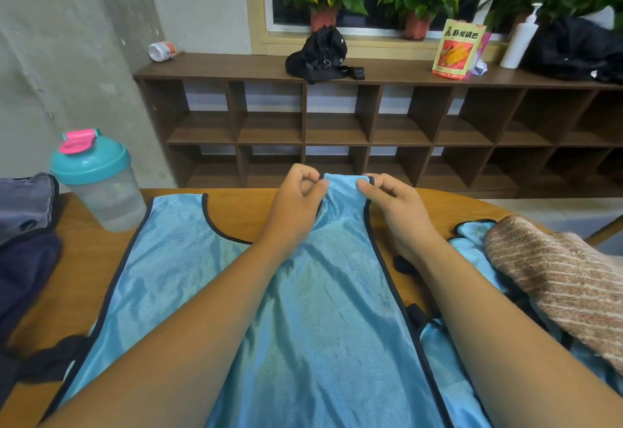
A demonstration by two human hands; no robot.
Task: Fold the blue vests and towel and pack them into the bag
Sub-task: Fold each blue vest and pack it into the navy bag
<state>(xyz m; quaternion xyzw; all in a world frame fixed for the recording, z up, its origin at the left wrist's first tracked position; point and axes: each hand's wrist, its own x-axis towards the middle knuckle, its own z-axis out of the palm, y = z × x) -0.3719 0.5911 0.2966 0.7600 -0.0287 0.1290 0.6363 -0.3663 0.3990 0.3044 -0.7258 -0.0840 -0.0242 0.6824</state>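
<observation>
A light blue mesh vest (188,269) with dark trim lies spread flat on the wooden table (87,259). My left hand (296,205) and my right hand (394,211) each pinch a corner of its right shoulder strap at the table's far edge. A second blue vest (448,356) lies crumpled to the right, partly under a brown striped towel (559,279). A dark blue bag (23,259) sits at the left edge, only partly in view.
A clear shaker bottle (97,181) with a teal lid stands at the table's far left. Behind the table runs a brown cubby shelf (337,117) with a black pouch (320,53), a snack packet (458,49), a pump bottle (519,39) and potted plants.
</observation>
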